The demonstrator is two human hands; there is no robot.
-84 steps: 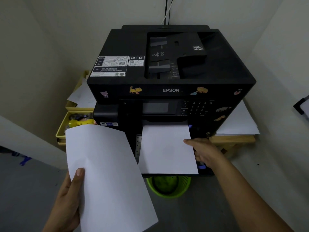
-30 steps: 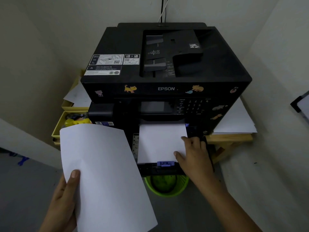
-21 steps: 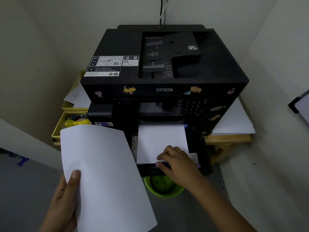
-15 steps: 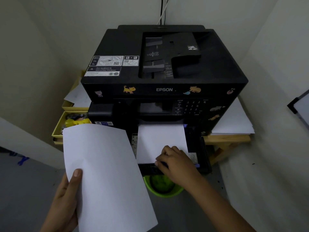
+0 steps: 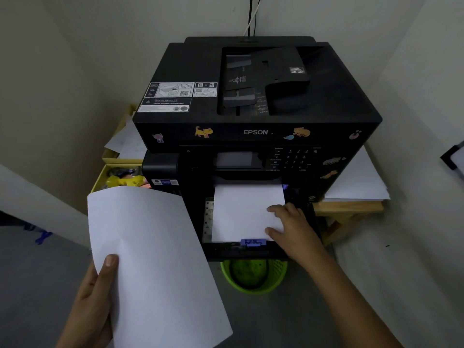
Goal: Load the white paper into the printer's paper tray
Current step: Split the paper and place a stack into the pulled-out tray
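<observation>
The right hand (image 5: 292, 228) rests flat and open on the white paper (image 5: 244, 213) lying in the pulled-out paper tray (image 5: 241, 249) — probably squaring it — while the left hand (image 5: 93, 305) grips a spare sheet (image 5: 153, 267), kept aside of the printer (image 5: 251, 116).

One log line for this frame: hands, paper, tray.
left hand: holds loose sheet | right hand: flat on tray paper | paper tray: open

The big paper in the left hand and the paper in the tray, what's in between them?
In the head view, a bare strip of black tray with ruler marks lies between the held paper and the tray paper.
</observation>
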